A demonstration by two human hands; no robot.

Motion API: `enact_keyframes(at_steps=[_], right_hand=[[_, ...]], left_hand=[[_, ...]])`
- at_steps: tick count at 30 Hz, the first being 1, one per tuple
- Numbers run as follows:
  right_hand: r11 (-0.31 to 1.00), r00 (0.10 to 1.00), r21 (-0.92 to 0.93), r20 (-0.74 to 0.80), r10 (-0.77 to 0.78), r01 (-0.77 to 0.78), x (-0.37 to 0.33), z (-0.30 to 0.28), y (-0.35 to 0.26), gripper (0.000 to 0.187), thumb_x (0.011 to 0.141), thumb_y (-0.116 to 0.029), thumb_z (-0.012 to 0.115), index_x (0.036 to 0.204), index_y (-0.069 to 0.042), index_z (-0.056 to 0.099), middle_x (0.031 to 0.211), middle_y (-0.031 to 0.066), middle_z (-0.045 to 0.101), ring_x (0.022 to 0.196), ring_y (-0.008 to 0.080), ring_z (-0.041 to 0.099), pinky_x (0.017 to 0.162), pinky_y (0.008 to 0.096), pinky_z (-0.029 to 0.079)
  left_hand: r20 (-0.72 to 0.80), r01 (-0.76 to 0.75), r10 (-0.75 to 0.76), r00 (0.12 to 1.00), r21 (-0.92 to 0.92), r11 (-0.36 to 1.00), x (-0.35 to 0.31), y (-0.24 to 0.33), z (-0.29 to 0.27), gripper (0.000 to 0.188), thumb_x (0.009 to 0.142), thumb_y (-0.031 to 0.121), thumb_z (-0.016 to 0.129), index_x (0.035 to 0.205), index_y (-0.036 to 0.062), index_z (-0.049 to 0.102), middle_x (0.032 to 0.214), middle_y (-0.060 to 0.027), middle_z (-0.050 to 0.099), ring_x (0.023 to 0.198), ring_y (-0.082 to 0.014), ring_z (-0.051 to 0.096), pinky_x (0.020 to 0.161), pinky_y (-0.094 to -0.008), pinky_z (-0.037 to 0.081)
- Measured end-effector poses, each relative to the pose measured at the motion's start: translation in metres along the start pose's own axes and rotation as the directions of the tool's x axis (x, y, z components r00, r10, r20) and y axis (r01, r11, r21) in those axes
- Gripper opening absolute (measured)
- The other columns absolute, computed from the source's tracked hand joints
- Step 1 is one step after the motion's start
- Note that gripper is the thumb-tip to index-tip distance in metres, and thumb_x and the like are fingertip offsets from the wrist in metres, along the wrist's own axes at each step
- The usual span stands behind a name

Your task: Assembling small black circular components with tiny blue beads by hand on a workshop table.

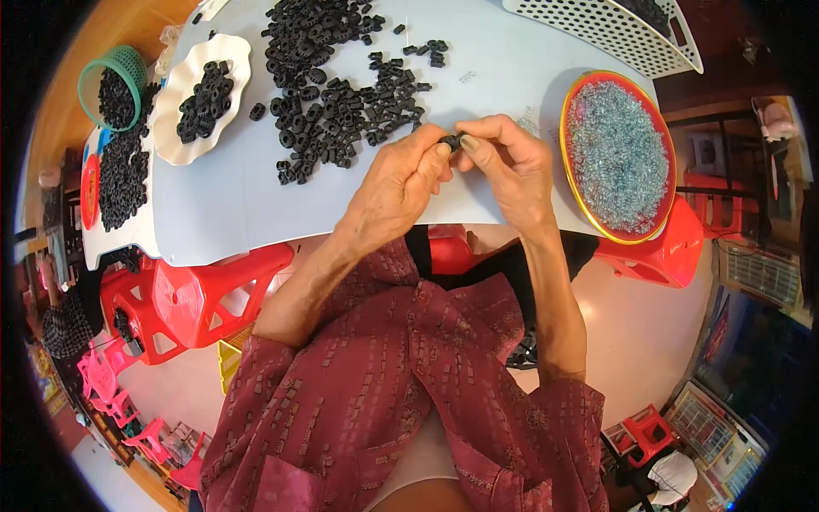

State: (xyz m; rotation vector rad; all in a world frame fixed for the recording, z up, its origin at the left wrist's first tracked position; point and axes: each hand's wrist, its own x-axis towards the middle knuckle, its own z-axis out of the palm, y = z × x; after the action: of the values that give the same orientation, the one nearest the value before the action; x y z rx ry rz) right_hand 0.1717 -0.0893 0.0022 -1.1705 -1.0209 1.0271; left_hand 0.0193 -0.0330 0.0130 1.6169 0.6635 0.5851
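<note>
Over the near edge of the table my two hands meet around a small black plastic part (450, 142). My left hand (399, 181) pinches it from the left between thumb and fingers. From the other side my right hand (510, 169) closes thumb and forefinger at its right end; whether a second small piece sits there is hidden by the fingertips. A loose pile of similar black parts (320, 128) spreads to the left of my hands and away toward the far edge. Close to my right hand stands a round red tray with a yellow rim (566, 162), full of small clear bluish springs or coils (618, 158).
A white scalloped dish (171, 141) of black parts stands at the left. Beyond it are a green basket (128, 64) and more black parts (125, 175) on a side table. A white perforated basket (606, 38) sits far right. Red stools (192, 294) flank the table.
</note>
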Motion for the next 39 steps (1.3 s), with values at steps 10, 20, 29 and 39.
enact_keyframes(at_steps=[10, 20, 29, 39], right_hand=[[0.952, 0.962, -0.189, -0.09, -0.259, 0.239, -0.004, 0.001, -0.001, 0.008, 0.088, 0.002, 0.057, 0.094, 0.003, 0.061, 0.077, 0.0049, 0.062, 0.067, 0.009, 0.057, 0.06, 0.0222, 0.047], [0.895, 0.949, -0.341, -0.024, -0.316, 0.289, -0.004, 0.005, -0.003, 0.023, 0.077, 0.003, 0.063, 0.1, 0.001, 0.06, 0.087, 0.0077, 0.06, 0.07, 0.012, 0.057, 0.066, 0.0258, 0.048], [0.861, 0.942, -0.429, -0.061, -0.329, 0.273, -0.003, 0.008, -0.002, 0.035, 0.07, -0.001, 0.068, 0.104, -0.003, 0.061, 0.094, 0.0071, 0.06, 0.074, 0.0137, 0.056, 0.07, 0.0259, 0.047], [0.75, 0.925, -0.612, -0.077, -0.372, 0.251, -0.008, 0.015, -0.006, 0.035, 0.072, -0.002, 0.069, 0.106, 0.002, 0.059, 0.095, 0.0117, 0.06, 0.073, 0.0161, 0.063, 0.062, 0.029, 0.052]], left_hand=[[0.043, 0.017, -0.015, 0.999, -0.037, 0.999, 0.014, 0.011, 0.0, 0.026, 0.095, 0.015, 0.04, 0.082, -0.0034, 0.052, 0.069, -0.007, 0.057, 0.06, -0.0121, 0.052, 0.055, -0.0286, 0.044], [-0.003, 0.146, -0.184, 0.983, -0.596, 0.79, 0.009, -0.004, -0.002, 0.025, 0.094, 0.015, 0.045, 0.093, -0.0042, 0.061, 0.082, -0.0081, 0.061, 0.072, -0.0151, 0.058, 0.069, -0.0277, 0.05], [0.032, 0.143, -0.165, 0.986, -0.678, 0.721, 0.008, -0.011, 0.0, 0.024, 0.093, 0.016, 0.049, 0.102, -0.0036, 0.059, 0.095, -0.01, 0.063, 0.087, -0.0194, 0.063, 0.084, -0.0332, 0.049], [0.037, 0.173, -0.19, 0.981, -0.607, 0.775, 0.009, -0.003, -0.001, 0.028, 0.094, 0.019, 0.046, 0.095, -0.0051, 0.06, 0.084, -0.0073, 0.061, 0.081, -0.0148, 0.059, 0.077, -0.0301, 0.051]])
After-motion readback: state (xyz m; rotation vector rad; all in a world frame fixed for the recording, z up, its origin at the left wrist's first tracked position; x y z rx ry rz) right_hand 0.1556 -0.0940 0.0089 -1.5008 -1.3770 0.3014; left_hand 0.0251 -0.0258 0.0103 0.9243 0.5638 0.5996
